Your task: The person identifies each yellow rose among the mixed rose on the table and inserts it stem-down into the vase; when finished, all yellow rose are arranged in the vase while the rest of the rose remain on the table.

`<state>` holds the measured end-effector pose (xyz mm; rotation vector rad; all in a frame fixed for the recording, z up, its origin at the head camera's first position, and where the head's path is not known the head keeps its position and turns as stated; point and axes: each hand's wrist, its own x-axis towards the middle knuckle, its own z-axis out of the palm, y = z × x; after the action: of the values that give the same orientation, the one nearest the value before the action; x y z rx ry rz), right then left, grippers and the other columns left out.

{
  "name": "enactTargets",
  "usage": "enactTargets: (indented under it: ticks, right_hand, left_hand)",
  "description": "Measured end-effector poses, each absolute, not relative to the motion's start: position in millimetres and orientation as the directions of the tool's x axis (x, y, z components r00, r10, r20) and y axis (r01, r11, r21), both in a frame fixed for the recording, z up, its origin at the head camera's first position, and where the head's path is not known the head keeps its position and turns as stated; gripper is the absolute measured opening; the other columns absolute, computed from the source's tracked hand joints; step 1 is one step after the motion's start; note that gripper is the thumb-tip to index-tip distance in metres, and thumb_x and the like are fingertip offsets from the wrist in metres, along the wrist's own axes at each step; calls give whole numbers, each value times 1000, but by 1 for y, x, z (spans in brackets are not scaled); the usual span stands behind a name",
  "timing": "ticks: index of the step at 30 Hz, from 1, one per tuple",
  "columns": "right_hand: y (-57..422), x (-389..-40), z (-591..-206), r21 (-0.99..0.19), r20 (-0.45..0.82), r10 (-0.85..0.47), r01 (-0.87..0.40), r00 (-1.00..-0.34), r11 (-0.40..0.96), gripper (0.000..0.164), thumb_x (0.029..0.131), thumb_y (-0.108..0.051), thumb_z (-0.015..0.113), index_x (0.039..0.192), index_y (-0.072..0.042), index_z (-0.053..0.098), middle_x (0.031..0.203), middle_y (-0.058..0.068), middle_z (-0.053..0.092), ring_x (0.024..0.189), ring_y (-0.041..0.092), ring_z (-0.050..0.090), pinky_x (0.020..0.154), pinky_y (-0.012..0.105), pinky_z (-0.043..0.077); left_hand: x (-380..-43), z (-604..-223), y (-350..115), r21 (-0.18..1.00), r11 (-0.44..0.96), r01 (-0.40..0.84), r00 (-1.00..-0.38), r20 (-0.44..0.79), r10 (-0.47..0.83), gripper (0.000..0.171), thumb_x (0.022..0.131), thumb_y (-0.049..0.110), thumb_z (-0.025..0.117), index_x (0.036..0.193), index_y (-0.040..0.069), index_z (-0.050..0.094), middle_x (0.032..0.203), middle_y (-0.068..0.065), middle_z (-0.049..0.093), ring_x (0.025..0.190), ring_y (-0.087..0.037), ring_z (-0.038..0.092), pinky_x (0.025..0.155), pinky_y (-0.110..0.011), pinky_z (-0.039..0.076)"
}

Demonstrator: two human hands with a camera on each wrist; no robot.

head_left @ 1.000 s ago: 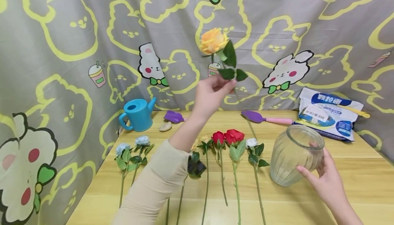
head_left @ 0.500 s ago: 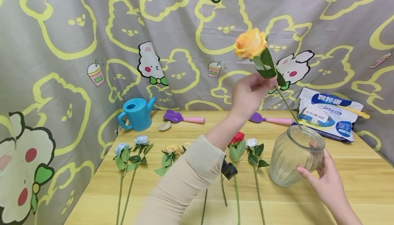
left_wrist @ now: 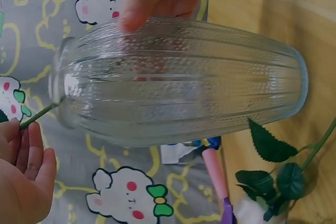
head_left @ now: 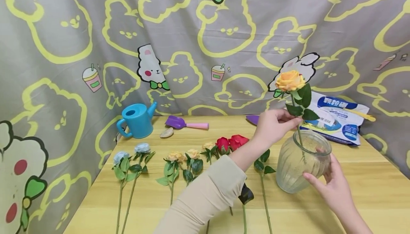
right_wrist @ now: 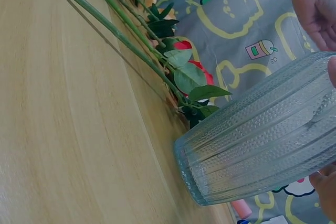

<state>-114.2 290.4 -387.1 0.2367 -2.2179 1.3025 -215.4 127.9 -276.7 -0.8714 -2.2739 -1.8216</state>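
Note:
My left hand (head_left: 277, 125) pinches the stem of a yellow-orange rose (head_left: 290, 80) just under its leaves. The bloom stands upright above the vase, and the lower stem (left_wrist: 39, 115) passes through the vase's mouth, showing faintly through the glass. My right hand (head_left: 334, 184) holds the ribbed clear glass vase (head_left: 293, 166) from the right side, thumb in front and fingers behind it. In the right wrist view the vase (right_wrist: 262, 140) has its base close to the tabletop, beside a flower's leaves. The left hand is right above the vase's rim.
On the wooden table (head_left: 362, 195) lie blue roses (head_left: 142, 148), pale yellow ones (head_left: 174, 156) and red ones (head_left: 238, 141), stems toward me. Behind them are a blue watering can (head_left: 137, 121), a purple shovel with pink handle (head_left: 185, 123), a stone (head_left: 166, 133) and a white-blue bag (head_left: 342, 120).
My left hand has carried the yellow-orange rose rightward and then down, and its stem has entered the vase. My right hand keeps its hold on the vase in about the same place.

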Motion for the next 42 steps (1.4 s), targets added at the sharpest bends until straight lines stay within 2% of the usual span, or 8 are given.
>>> enactTargets:
  ticks: [5,11,16,23,33,38,42]
  right_hand:
    - [288,-116,-388,-741,565,104,-449,-818,499,81,67,22,64,137,0,28,128,0,41,111,-3,42,93,9,31]
    - [286,-116,-387,-737,573,97,-460,-814,495,82,67,23,64,137,1,28,128,1,40,110,-2,43,92,8,32]
    - [286,-116,-386,-730,572,91,-456,-815,509,82,67,22,64,137,0,28,130,2,39,111,-2,42,91,8,32]
    - [287,-117,-387,-728,576,92,-459,-812,509,83,67,22,65,138,-1,28,130,0,40,111,-2,43,92,9,32]
    - [287,-118,-389,-731,577,84,-468,-812,496,84,65,23,65,137,-2,30,126,0,44,109,-1,45,90,9,33]
    - [288,-117,-388,-737,568,93,-455,-818,500,83,66,22,65,137,-4,30,125,-3,44,109,-1,45,90,9,33]
    - [290,-116,-386,-748,546,112,-423,-830,512,83,68,20,65,138,-6,30,127,-4,44,111,-2,43,92,9,32]
  left_hand:
    - [-217,-285,133,859,130,495,-828,421,370,9,78,13,70,82,5,72,71,1,68,56,11,53,55,-9,46]
    - [-221,-289,135,809,231,541,-802,413,431,5,79,12,69,81,8,73,73,3,69,59,13,53,58,-6,42]
    - [-222,-289,135,834,264,484,-832,346,434,8,78,14,70,85,10,72,75,5,69,60,12,54,58,-6,42]
    - [-220,-290,137,894,235,382,-879,272,393,14,77,19,72,88,11,72,74,8,68,65,8,54,58,-10,43]
    - [-217,-293,134,930,190,315,-906,235,352,16,78,22,72,92,17,72,84,12,68,74,8,56,61,-10,45]
    - [-223,-297,117,921,173,348,-877,255,408,21,80,26,69,98,17,71,89,12,68,82,8,57,68,-11,45]
    - [-233,-296,76,907,174,383,-853,275,444,24,80,26,68,101,13,70,93,7,68,83,3,59,71,-15,47]
